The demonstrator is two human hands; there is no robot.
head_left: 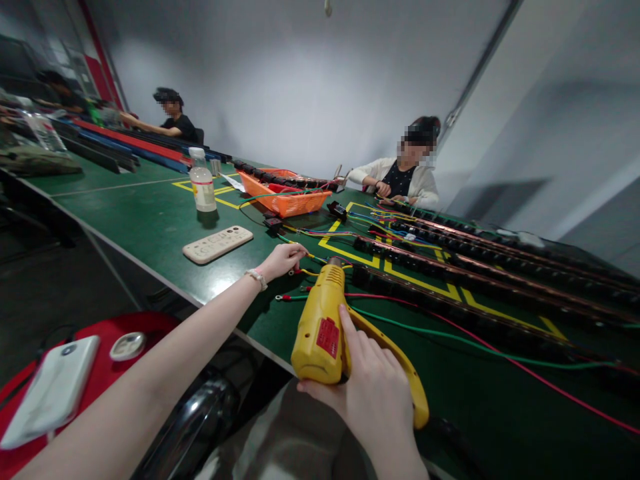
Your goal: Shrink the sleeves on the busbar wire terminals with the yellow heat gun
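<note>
My right hand (373, 383) is wrapped around the handle of a yellow heat gun (319, 327). The gun's metal nozzle points away from me, close to a bundle of coloured wires (317, 259). My left hand (283, 261) pinches the wires just left of the nozzle, its fingers closed on them. Below lie wire ends with red-sleeved ring terminals (283, 298). A green wire (425, 328) and a red wire (480, 343) trail off to the right. Long dark bars with copper strips (430, 267) stretch across the right side.
The green table (145, 213) carries a phone (217, 245), a bottle (202, 183) and an orange basket (285, 203). Across it a person in a white top (425, 180) works; another (175, 123) sits farther left. A red stool (145, 327) beside me holds a white phone (53, 393).
</note>
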